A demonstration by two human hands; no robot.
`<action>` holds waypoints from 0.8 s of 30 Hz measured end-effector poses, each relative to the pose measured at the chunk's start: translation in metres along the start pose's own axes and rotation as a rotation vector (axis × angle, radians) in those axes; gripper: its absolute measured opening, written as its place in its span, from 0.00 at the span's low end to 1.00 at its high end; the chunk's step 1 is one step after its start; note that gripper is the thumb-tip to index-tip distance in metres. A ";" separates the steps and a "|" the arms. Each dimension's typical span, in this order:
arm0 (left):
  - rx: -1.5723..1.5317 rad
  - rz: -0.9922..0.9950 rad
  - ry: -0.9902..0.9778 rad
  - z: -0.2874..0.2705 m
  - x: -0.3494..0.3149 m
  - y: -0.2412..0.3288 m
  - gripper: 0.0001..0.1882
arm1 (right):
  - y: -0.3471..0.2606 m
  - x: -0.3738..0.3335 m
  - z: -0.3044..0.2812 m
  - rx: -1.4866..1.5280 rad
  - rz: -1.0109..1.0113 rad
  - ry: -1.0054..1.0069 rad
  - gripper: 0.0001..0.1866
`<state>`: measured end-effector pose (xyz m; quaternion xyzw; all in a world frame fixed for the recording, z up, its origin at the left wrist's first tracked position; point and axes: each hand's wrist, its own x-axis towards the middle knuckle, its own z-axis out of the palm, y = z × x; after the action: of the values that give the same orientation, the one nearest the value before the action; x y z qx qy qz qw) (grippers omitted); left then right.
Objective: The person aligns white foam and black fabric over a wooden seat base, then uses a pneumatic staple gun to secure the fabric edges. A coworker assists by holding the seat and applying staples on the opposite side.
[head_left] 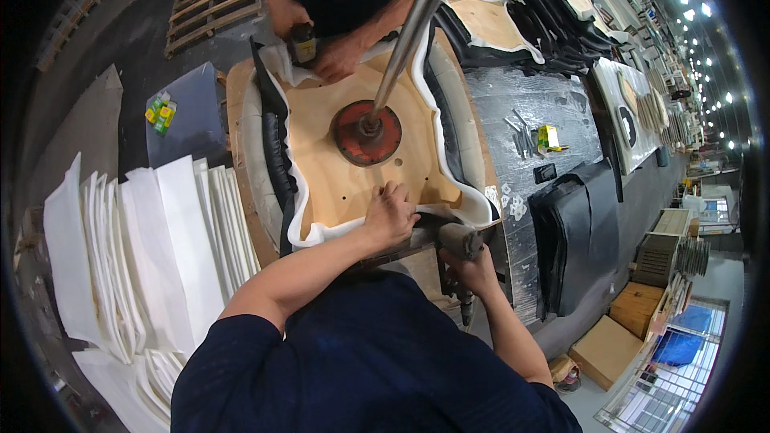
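A plywood seat panel (321, 116) lies before me, rimmed with white padding (439, 132) and a black cover (273, 144). A round red press plate (346, 130) on a metal rod (413, 28) bears down on its middle. At the near edge, my left hand (391, 215) is closed with fingers curled, pinching the black cover's edge. My right hand (479, 274) grips a dark staple gun (460, 242) by the handle, close to the panel's near right corner. Part of the near edge is hidden by my left hand and forearm.
Across the panel, a co-worker's hands (341, 58) work at its far edge with another staple gun (303, 43). White padding sheets (172, 224) stand at left. On the right table (497, 100) are black sheets (581, 224), metal strips and a yellow-green box (549, 139).
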<state>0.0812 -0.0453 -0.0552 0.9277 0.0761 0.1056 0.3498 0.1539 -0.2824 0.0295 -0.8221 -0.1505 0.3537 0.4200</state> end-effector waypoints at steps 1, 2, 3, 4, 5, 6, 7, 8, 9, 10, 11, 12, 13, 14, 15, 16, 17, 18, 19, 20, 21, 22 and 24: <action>-0.012 -0.025 0.013 0.001 -0.002 -0.002 0.10 | -0.012 0.002 0.000 0.048 0.028 -0.027 0.23; -0.024 -0.050 0.026 0.002 -0.004 -0.004 0.10 | -0.025 0.005 0.001 0.096 0.057 -0.053 0.21; -0.044 -0.069 0.038 0.004 -0.004 -0.004 0.09 | -0.032 0.007 0.002 0.109 0.110 -0.060 0.21; -0.050 -0.071 0.055 0.006 -0.003 -0.005 0.09 | -0.040 0.009 0.004 0.122 0.162 -0.066 0.21; -0.055 -0.073 0.072 0.008 -0.001 -0.007 0.09 | -0.047 0.012 0.006 0.135 0.215 -0.071 0.20; -0.058 -0.074 0.084 0.009 -0.002 -0.008 0.09 | -0.065 0.013 0.008 0.150 0.240 -0.082 0.20; -0.051 -0.072 0.096 0.011 -0.003 -0.007 0.09 | -0.065 0.017 0.009 0.141 0.249 -0.084 0.19; -0.042 -0.072 0.109 0.012 -0.004 -0.006 0.09 | -0.064 0.021 0.010 0.132 0.258 -0.086 0.19; -0.030 -0.061 0.124 0.013 -0.002 -0.007 0.09 | -0.064 0.025 0.011 0.126 0.259 -0.082 0.19; -0.031 -0.064 0.130 0.014 -0.001 -0.006 0.09 | -0.063 0.028 0.012 0.137 0.251 -0.075 0.18; -0.032 -0.066 0.137 0.015 -0.002 -0.005 0.09 | -0.063 0.031 0.012 0.148 0.242 -0.068 0.18; -0.030 -0.073 0.141 0.014 -0.002 -0.004 0.09 | -0.064 0.034 0.014 0.161 0.234 -0.065 0.17; -0.049 -0.084 0.131 0.014 -0.001 -0.004 0.09 | -0.066 0.038 0.013 0.133 0.238 -0.074 0.17; -0.069 -0.095 0.121 0.013 0.000 -0.005 0.09 | -0.068 0.041 0.013 0.104 0.242 -0.082 0.16; -0.091 -0.103 0.110 0.013 0.001 -0.004 0.09 | -0.069 0.044 0.011 0.075 0.247 -0.087 0.16; -0.085 -0.096 0.123 0.013 0.002 -0.004 0.09 | -0.069 0.046 0.011 0.060 0.243 -0.078 0.16; -0.078 -0.089 0.136 0.012 0.002 -0.003 0.09 | -0.069 0.048 0.012 0.045 0.240 -0.068 0.16; -0.071 -0.083 0.148 0.012 0.002 -0.003 0.09 | -0.070 0.050 0.013 0.031 0.237 -0.059 0.16; -0.076 -0.086 0.142 0.011 0.003 -0.003 0.08 | -0.071 0.052 0.013 0.010 0.246 -0.065 0.16; -0.081 -0.088 0.135 0.011 0.003 -0.003 0.08 | -0.073 0.054 0.013 -0.011 0.256 -0.070 0.16; -0.085 -0.091 0.129 0.012 0.003 -0.004 0.07 | -0.075 0.057 0.012 -0.031 0.265 -0.077 0.16; -0.072 -0.104 0.127 0.013 0.003 -0.003 0.08 | -0.077 0.059 0.012 -0.053 0.272 -0.084 0.16; -0.045 -0.128 0.126 0.018 0.005 -0.003 0.09 | -0.082 0.063 0.010 -0.097 0.285 -0.096 0.16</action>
<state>0.0899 -0.0539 -0.0695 0.9043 0.1548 0.1427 0.3713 0.1952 -0.1931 0.0620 -0.8367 -0.0689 0.4408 0.3176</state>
